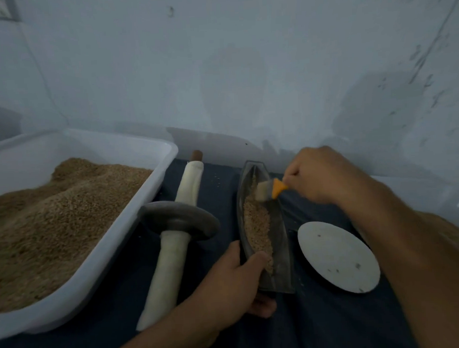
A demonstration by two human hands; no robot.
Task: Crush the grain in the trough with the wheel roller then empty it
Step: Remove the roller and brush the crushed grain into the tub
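Trough (278,240), dark & boat-shaped, lies lengthwise on the desk (322,327), which has a dark blue cloth over it, approx. centre of view, near end toward the person. Crushed grain (257,225) sits inside as a pale tan strip along the trough's left inner side, from about mid-length down to the near end. Left hand (228,287) grips the trough's near end: fingers (253,262) curled over the left rim, thumb under/at the near end. Right hand (318,175) is at the far part of the trough, fingers closed round the handle of a small brush (270,190) w/ orange ferrule; pale bristles are down inside the trough, touching the grain at the top of the strip. Wheel roller (178,220) lies on the desk just left of the trough, not held: dark disc on a long pale-wrapped axle, brown tip at the far end, axle running near-to-far. Further left, a white plastic tub (155,182) holds a big heap of tan grain, its corner close to the roller's disc. Right of the trough, near the right forearm, a white oval dish (337,258) w/ a few dark specks. Pale wall behind; frame a bit blurred & dim.
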